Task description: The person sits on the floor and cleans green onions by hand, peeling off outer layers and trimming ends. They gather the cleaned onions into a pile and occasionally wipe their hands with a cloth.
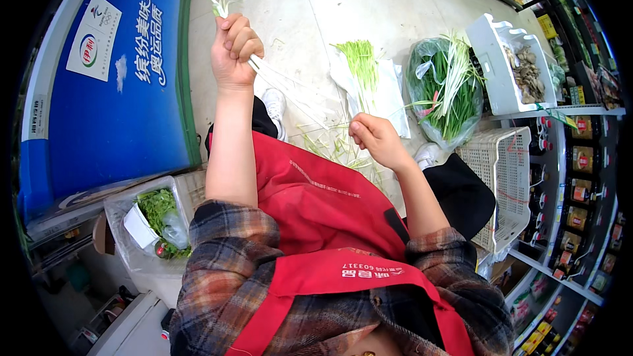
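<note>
My left hand (pixel 237 49), raised at upper left, is closed around a bunch of long pale stalks (pixel 287 86), probably chives. Their leafy ends stick out above the fist and the white lengths slant down to the right. My right hand (pixel 377 139) has its fingers drawn together near the far ends of those stalks; I cannot tell whether a thin strand is between them. Beyond it a pile of yellow-green stalks (pixel 363 66) lies on a white plastic bag (pixel 393 94). Farther right, a clear plastic bag (pixel 413 79) holds green leafy stalks, with paler ones on top.
Loose trimmings (pixel 341 148) lie on the tiled floor between my feet. A blue freezer cabinet (pixel 113 109) stands at left, above a lined crate of leafy greens (pixel 158 207). At right are a white foam box of mushrooms (pixel 494 69), a plastic crate (pixel 512 183) and stocked shelves (pixel 559 277).
</note>
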### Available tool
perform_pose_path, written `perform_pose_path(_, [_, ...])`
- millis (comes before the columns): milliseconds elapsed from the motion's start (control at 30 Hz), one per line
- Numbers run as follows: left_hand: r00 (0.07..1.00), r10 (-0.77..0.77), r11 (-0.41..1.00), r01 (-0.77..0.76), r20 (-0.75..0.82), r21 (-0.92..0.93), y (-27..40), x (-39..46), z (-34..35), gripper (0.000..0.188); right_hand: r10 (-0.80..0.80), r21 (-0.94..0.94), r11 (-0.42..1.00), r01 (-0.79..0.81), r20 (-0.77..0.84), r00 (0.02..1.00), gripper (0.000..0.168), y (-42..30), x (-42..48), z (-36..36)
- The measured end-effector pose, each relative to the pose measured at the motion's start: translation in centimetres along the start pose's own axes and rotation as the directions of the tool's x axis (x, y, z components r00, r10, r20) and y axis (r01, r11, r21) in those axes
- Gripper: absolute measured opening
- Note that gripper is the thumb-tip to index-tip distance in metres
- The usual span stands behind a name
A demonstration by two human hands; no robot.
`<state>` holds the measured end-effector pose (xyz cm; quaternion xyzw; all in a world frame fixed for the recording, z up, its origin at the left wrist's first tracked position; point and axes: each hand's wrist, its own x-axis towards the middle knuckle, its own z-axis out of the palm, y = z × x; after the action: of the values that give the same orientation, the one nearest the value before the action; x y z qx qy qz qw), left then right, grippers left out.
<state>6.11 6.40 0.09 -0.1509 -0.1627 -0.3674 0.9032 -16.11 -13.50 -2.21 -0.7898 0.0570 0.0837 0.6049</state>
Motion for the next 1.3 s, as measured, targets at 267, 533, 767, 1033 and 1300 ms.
perform_pose_path(267, [0.997, -0.078, 0.997, 0.078, 0.000, 0.029, -1.7, 0.3, -0.8, 0.028, -0.109, 0.022, 0.993, 0.119, -0.260, 0.959, 0.016, 0.3, 0.5, 0.1])
perform_pose_path(533, [0.998, -0.043, 0.995, 0.048, -0.055, 0.085, -2.0, 0.1, -0.5, 0.026, -0.378, -0.546, 0.791, 0.277, -0.080, 0.922, 0.015, -3.5, 1.7, 1.8])
perform_pose_path(767, [0.997, -0.069, 0.992, 0.072, -0.028, 0.101, -1.9, 0.0, -0.6, 0.029, -0.423, -0.579, 0.766, 0.280, -0.126, 0.897, 0.009, -2.9, 2.7, 2.7])
perform_pose_path(1033, [0.997, -0.046, 0.988, 0.054, -0.062, 0.143, -2.2, 0.1, -0.5, 0.025, -0.183, -0.158, 0.980, 0.118, -0.498, 0.848, 0.015, -1.8, 4.1, 2.9])
perform_pose_path(1300, [0.994, -0.065, 0.984, 0.077, -0.083, 0.162, -2.7, 0.1, -1.2, 0.031, 0.244, 0.681, 0.716, 0.154, -0.451, 0.858, 0.024, -1.9, 5.3, 2.4])
